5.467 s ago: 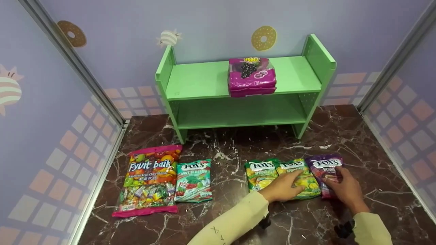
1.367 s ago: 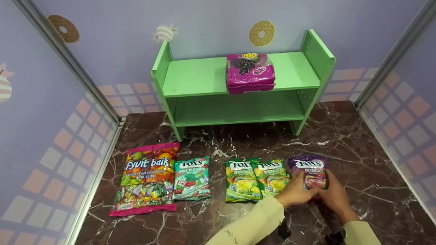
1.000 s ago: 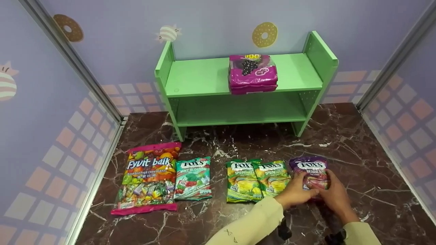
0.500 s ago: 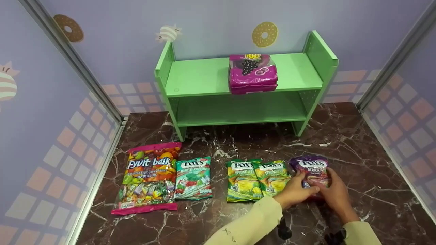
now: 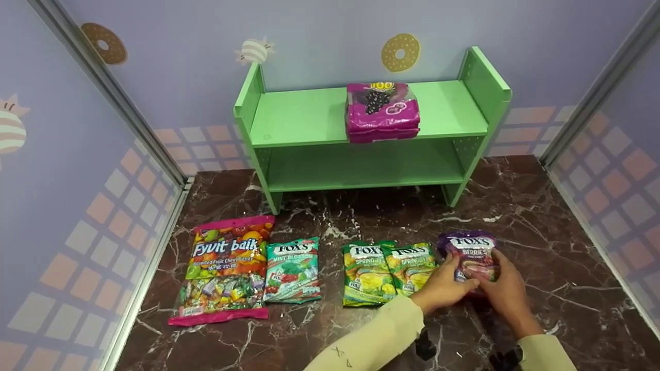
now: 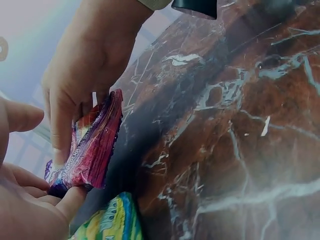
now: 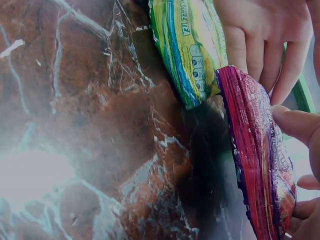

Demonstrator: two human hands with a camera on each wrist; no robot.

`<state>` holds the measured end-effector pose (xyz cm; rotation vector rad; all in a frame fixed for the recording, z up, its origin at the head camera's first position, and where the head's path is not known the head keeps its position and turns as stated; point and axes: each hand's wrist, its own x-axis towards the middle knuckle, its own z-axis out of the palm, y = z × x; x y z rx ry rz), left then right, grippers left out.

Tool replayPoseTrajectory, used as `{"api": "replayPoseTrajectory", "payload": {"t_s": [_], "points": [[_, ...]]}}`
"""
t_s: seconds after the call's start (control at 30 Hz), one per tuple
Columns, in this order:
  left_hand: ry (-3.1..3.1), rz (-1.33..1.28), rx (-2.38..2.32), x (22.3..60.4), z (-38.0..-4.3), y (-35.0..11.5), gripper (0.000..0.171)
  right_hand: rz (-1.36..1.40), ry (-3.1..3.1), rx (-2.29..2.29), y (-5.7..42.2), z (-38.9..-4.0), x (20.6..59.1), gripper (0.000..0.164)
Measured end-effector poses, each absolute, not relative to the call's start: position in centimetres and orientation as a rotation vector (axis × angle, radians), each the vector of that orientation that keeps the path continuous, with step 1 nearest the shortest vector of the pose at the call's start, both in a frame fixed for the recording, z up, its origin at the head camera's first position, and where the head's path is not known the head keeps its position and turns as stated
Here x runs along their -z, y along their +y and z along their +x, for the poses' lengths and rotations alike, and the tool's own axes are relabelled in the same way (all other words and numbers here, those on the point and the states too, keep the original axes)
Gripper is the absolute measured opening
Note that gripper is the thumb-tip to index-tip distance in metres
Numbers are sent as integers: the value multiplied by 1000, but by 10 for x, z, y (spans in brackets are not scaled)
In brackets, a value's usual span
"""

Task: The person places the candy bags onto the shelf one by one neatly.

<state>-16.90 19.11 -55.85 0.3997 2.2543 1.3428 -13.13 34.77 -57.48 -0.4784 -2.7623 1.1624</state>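
A purple Fox's Berries candy bag (image 5: 474, 253) is gripped by both hands at the right of the head view. My left hand (image 5: 442, 289) holds its left side and my right hand (image 5: 508, 289) its right side, thumbs towards each other over the front. In the left wrist view the candy bag (image 6: 92, 152) is tilted, its bottom edge seemingly off the dark marble surface. Just left of it lie two green-yellow Fox's Spring Tea bags (image 5: 368, 275), slightly overlapped; the left hand and wrist hide a corner of the nearer one.
Further left lie a teal Fox's Mint Blossom bag (image 5: 292, 273) and a larger Fyuit baik candy bag (image 5: 227, 268), side by side. Behind stands a green two-tier shelf (image 5: 299, 116) with a purple grape-printed pack (image 5: 381, 113) on top. Patterned lilac walls (image 5: 319, 41) enclose the surface.
My left hand has gone from a Spring Tea bag to the Berries bag, joining my right hand. Berries and Spring Tea bags have shifted left; lately the Berries bag has risen slightly.
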Motion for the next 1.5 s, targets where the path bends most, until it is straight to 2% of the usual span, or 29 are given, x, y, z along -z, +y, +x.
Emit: {"api": "replayPoseTrajectory", "payload": {"t_s": [0.27, 1.5], "points": [[2352, 528, -1285, 551, -175, 183, 74, -417, -2742, -1152, 341, -133, 567, 84], [2362, 580, -1347, 508, -191, 154, 72, -150, -2575, -1067, 316, -146, 533, 82]]}}
